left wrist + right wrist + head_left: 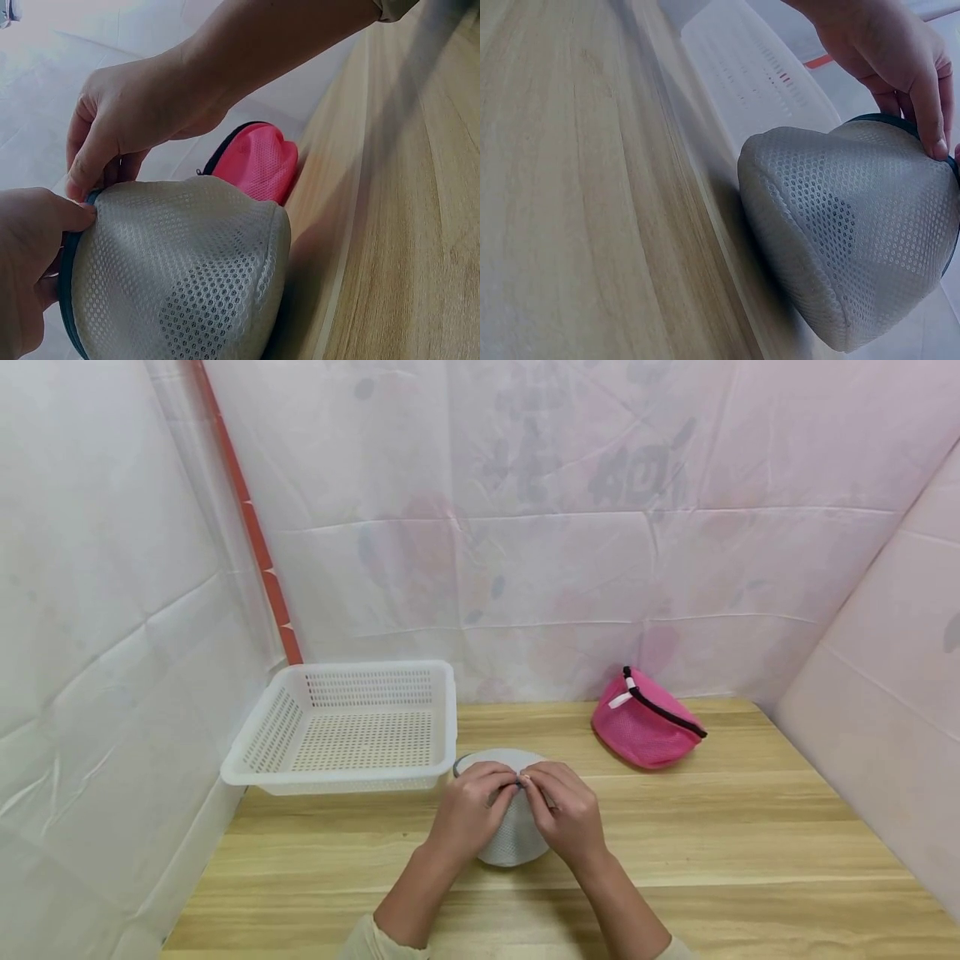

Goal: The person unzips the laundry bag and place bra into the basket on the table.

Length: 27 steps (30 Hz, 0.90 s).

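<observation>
A white mesh laundry bag (517, 835) with a dark teal zipper edge (69, 300) stands puffed out on the table in front of the person. My left hand (468, 806) pinches the zipper edge from the left, thumb and fingertips at its top. From the other side my right hand (567, 810) pinches the same edge, its fingertips almost meeting the left ones. The left wrist view has both hands at the zipper. In the right wrist view the left hand (900, 60) holds the teal edge above the mesh, while the right hand is mostly out of frame.
A white perforated plastic basket (442, 727) stands on the wooden table (720, 860), to the left of the mesh bag. At the back right lies a pink mesh bag (645, 735) with a black zipper band. Pale sheets (555, 568) hang round the table on three sides.
</observation>
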Each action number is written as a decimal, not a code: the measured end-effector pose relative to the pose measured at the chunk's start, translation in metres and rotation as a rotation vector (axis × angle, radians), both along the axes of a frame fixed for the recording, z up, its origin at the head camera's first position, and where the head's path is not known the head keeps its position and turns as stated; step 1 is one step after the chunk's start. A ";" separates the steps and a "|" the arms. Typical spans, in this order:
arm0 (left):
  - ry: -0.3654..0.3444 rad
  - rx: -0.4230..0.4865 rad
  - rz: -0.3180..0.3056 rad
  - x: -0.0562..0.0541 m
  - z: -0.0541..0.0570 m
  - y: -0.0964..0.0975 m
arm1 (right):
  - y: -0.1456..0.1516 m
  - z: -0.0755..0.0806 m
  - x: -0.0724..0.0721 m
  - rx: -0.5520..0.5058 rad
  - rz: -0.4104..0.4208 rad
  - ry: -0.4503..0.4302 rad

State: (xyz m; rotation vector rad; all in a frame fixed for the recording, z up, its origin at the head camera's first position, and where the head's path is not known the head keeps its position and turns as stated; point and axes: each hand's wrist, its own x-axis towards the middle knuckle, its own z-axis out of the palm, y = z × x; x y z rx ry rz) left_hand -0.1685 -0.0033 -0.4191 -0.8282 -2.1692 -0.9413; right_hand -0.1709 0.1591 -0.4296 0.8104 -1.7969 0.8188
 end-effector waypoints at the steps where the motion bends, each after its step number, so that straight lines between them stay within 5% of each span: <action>1: -0.001 0.002 -0.002 0.000 0.000 0.000 | 0.000 0.000 0.000 -0.001 -0.002 -0.002; 27: -0.060 0.029 -0.015 -0.006 -0.002 -0.006 | 0.013 -0.001 -0.005 -0.012 -0.058 -0.019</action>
